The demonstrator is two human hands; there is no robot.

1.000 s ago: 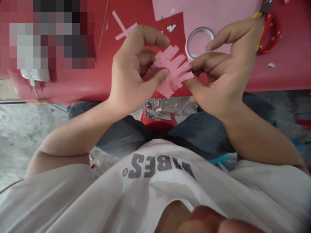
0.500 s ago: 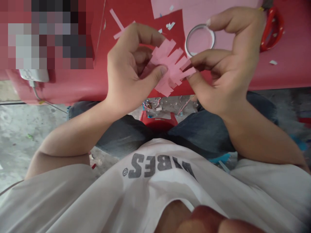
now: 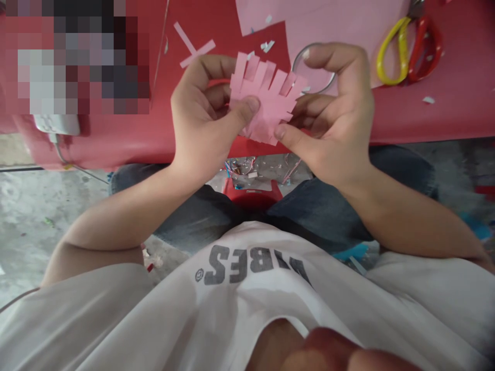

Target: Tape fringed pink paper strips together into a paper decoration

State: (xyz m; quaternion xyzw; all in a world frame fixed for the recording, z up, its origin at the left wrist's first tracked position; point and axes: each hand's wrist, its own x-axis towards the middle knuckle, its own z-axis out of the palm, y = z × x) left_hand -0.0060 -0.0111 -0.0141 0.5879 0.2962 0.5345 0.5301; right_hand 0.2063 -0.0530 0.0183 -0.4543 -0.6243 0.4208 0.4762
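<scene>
Between my two hands is a piece of pink paper [image 3: 266,98] with its edge cut into a fringe of strips. My left hand [image 3: 209,113] pinches it from the left, thumb lying on its face and fingers behind. At the lower right edge, my right hand [image 3: 336,118] has its thumb on the paper, with the other fingers partly hidden behind it. The right index finger is raised and curled in front of a roll of clear tape [image 3: 328,81], which lies on the table and is partly covered by that hand.
Scissors with one yellow and one red handle [image 3: 393,51] lie at the right on the red table [image 3: 406,121]. Pink paper sheets [image 3: 348,20] cover the back. Crossed pink strips [image 3: 197,51] and white scraps [image 3: 267,46] lie about. A white power strip [image 3: 58,124] is at the left.
My right hand has moved left and down from a strip tip to the paper's lower edge, uncovering the scissors' yellow handle. The pink paper has turned, its fringe now pointing more upward.
</scene>
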